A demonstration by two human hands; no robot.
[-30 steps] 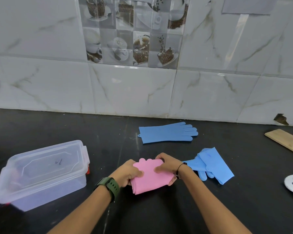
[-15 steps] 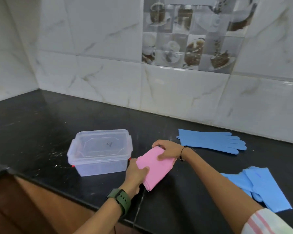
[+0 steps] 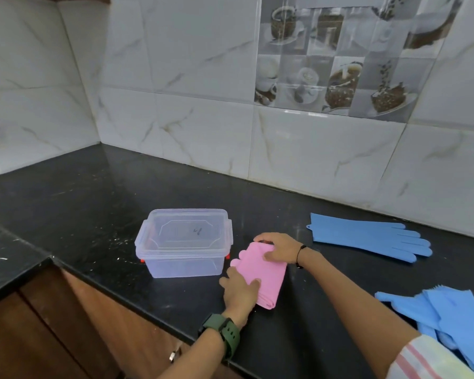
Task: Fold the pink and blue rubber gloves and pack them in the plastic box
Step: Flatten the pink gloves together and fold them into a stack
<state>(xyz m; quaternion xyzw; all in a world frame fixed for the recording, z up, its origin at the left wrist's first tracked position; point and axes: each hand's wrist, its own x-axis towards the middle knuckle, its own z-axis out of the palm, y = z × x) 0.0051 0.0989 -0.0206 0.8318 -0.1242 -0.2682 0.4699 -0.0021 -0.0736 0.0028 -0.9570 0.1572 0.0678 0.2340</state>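
Pink folded gloves (image 3: 262, 272) under both hands

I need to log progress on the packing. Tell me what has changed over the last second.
Both hands carried the folded pink gloves left along the counter, from beside the folded blue glove to right beside the plastic box. The left hand and right hand kept their grip throughout. The box stays closed, and the flat blue glove has not moved.

Soft, even light, faint glare on the wall tiles (image 3: 312, 113), slight blur, wide-angle bending at edges.
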